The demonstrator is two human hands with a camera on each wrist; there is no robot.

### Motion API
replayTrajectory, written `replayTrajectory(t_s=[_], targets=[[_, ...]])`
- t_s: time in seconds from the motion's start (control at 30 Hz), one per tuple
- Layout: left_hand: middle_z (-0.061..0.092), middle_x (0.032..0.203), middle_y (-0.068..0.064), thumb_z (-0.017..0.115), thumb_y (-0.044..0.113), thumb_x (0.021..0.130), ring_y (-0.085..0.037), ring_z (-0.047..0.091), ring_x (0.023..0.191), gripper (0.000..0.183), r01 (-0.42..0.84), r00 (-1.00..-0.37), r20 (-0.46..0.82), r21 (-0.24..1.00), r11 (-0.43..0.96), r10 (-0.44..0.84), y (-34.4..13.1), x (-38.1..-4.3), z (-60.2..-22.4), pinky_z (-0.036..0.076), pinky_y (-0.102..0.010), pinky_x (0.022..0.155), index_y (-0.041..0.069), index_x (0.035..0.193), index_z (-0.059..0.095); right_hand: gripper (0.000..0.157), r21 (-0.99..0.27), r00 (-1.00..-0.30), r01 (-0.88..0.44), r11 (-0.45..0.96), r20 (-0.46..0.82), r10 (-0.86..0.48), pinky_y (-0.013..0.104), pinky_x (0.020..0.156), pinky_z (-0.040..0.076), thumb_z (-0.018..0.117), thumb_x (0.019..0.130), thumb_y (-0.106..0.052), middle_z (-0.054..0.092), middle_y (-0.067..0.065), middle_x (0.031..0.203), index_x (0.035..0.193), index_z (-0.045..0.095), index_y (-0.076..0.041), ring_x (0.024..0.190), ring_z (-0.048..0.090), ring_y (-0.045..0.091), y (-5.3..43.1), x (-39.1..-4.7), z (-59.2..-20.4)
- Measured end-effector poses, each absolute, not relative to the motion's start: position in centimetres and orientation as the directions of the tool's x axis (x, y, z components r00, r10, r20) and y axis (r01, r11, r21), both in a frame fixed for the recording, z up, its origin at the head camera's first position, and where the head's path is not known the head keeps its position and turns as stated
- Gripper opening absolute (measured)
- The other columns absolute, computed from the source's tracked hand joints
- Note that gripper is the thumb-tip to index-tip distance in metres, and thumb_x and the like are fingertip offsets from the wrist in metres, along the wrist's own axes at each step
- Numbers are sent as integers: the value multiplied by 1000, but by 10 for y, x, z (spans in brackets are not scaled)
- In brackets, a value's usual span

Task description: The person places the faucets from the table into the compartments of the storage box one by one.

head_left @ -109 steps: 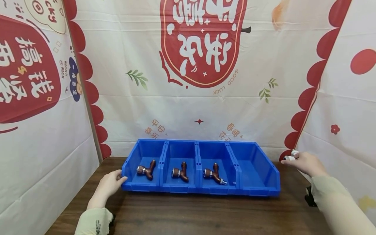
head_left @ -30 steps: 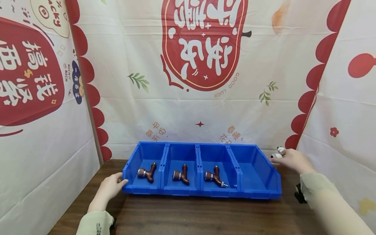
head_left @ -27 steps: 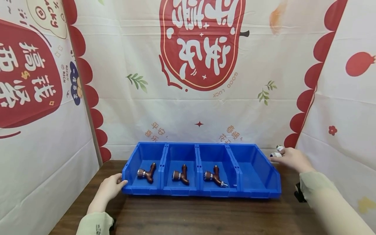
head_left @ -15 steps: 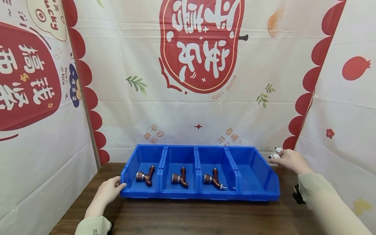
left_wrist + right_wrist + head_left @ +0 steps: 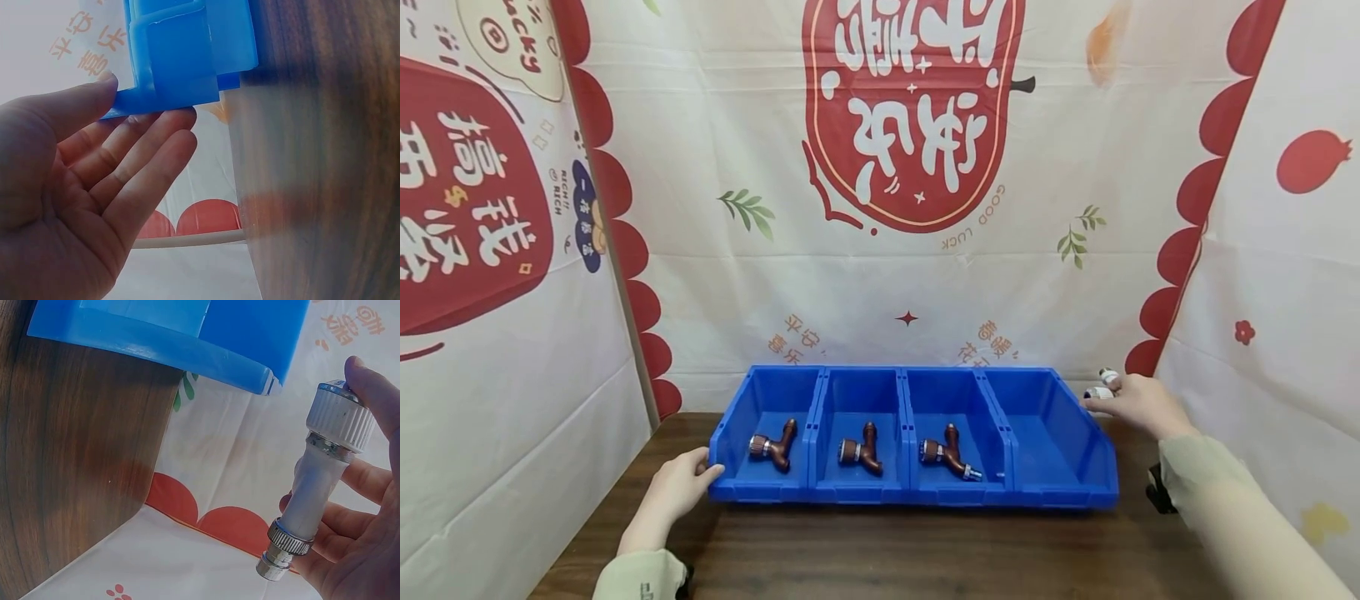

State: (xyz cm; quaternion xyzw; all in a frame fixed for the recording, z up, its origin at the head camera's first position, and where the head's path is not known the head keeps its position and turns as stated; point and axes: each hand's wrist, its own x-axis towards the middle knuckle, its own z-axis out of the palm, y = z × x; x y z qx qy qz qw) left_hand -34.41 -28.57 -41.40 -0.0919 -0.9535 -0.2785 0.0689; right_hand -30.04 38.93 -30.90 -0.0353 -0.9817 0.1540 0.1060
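Observation:
My left hand (image 5: 673,492) is at the left end of the blue divided bin (image 5: 917,497). In the left wrist view its thumb lies over the edge of the bin's side, with fingers behind that edge. Beyond the bin's right end, my right hand (image 5: 1150,406) holds a white tap (image 5: 315,481) above table height. The thumb presses the tap's ribbed knob while the fingers pass behind its body; a chrome nozzle points down in the right wrist view. A brown tap lies in each of three compartments: left (image 5: 773,447), second (image 5: 862,450) and third (image 5: 951,452), the third with a silver nozzle.
The bin stands on a dark wood table (image 5: 895,550), near the printed cloth (image 5: 850,283) at the back. More cloth hangs along the left (image 5: 497,400) and right (image 5: 1285,375). Dividers separate the compartments, and the fourth is nearest the right hand.
Since the earliest frame, my right hand has brought the white tap leftward, closer to the bin's right end. My left hand keeps its place at the left end. The brown taps have not moved.

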Motion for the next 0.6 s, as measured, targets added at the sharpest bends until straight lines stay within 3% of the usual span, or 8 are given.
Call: replayTrajectory(t_s=[0.27, 0.6], targets=[[62, 79, -6, 64, 21, 94, -19, 54, 68, 36, 218, -972, 198, 533, 818, 129, -284, -347, -408, 51, -40, 63, -7, 117, 59, 74, -313, -973, 19, 949, 212, 90, 44, 59, 53, 70, 80, -57, 65, 20, 88, 106, 59, 11, 75, 62, 29, 384, -305, -297], [57, 73, -3, 65, 20, 93, -20, 52, 66, 27, 227, -968, 211, 510, 830, 134, -284, -340, -413, 46, -39, 61, -3, 108, 62, 71, -342, -974, 32, 939, 198, 105, 41, 58, 52, 71, 80, -56, 65, 14, 83, 103, 61, 11, 72, 61, 24, 384, -297, -306]])
